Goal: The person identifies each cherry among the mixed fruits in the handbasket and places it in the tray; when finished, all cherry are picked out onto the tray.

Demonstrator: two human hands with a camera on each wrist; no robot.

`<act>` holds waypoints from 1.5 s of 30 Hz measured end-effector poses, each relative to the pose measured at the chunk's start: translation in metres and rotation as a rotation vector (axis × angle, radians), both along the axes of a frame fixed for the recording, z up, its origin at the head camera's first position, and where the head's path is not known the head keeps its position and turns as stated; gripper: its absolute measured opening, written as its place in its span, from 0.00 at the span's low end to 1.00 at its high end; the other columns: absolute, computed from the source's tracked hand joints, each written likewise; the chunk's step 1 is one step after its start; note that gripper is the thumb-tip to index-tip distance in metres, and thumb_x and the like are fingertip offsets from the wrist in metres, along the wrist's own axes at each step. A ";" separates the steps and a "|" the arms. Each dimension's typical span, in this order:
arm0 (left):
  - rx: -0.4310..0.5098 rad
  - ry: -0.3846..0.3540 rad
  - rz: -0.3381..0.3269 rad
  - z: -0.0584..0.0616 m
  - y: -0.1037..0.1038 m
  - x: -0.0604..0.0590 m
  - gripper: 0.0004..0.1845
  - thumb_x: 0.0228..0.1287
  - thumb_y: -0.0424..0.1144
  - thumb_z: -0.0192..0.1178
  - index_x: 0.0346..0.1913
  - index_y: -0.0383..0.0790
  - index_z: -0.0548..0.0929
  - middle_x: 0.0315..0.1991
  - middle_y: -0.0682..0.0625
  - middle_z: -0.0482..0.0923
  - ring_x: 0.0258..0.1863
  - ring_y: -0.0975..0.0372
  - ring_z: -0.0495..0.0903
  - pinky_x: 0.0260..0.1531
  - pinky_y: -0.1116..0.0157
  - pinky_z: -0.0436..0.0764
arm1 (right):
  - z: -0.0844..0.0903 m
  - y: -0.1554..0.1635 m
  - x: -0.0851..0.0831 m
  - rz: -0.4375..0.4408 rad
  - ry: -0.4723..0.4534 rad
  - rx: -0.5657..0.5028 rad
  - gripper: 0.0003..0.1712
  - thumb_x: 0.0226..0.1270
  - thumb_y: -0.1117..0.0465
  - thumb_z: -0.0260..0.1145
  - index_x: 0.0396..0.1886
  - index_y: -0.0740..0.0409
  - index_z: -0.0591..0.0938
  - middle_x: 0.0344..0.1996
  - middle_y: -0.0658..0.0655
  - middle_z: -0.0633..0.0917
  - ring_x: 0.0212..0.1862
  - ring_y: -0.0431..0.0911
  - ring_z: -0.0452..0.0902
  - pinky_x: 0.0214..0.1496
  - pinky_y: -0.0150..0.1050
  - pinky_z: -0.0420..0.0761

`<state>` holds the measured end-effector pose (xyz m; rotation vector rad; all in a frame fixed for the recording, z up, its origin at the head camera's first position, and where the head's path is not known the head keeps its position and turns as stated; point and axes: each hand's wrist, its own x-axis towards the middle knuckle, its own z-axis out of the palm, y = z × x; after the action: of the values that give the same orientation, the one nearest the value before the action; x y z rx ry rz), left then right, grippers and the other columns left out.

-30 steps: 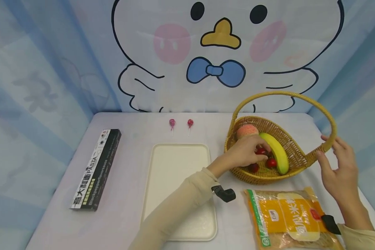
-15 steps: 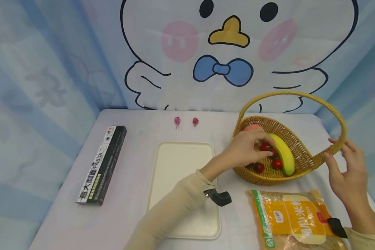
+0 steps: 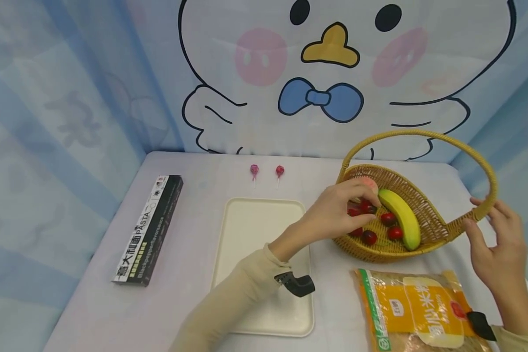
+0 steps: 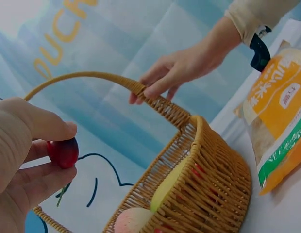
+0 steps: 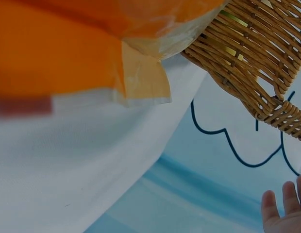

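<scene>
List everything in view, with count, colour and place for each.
basket: one, woven tan, right side of table.
banana: one, yellow, in the basket.
peach: one, pink-orange, back of the basket, partly hidden.
cherries: several, red, in the basket; exact count unclear.
cherry: one, red, pinched in left hand.
tray: one, cream, centre.
pasta box: one, black, left.
lollipops: two, pink and red, behind the tray.
rice bag: one, orange, near right.
table: one, white cloth.
left hand: over the basket's left rim.
right hand: open, at the basket handle.

The head camera looks down at the whole table. Both wrist cameras sit low and close, each seeing the basket (image 3: 422, 230) too.
</scene>
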<state>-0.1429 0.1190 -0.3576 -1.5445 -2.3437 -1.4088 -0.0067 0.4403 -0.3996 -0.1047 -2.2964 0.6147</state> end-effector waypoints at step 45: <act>0.103 -0.104 0.197 -0.020 -0.122 -0.009 0.10 0.64 0.29 0.74 0.46 0.40 0.86 0.48 0.48 0.84 0.46 0.61 0.85 0.53 0.71 0.88 | -0.001 0.003 -0.004 0.002 0.020 0.028 0.20 0.82 0.66 0.62 0.66 0.73 0.79 0.70 0.23 0.66 0.77 0.21 0.55 0.78 0.21 0.52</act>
<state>-0.1522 -0.0031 -0.3773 -1.2061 -2.3602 -1.5676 -0.0110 0.4434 -0.4011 -0.0825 -2.2849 0.5822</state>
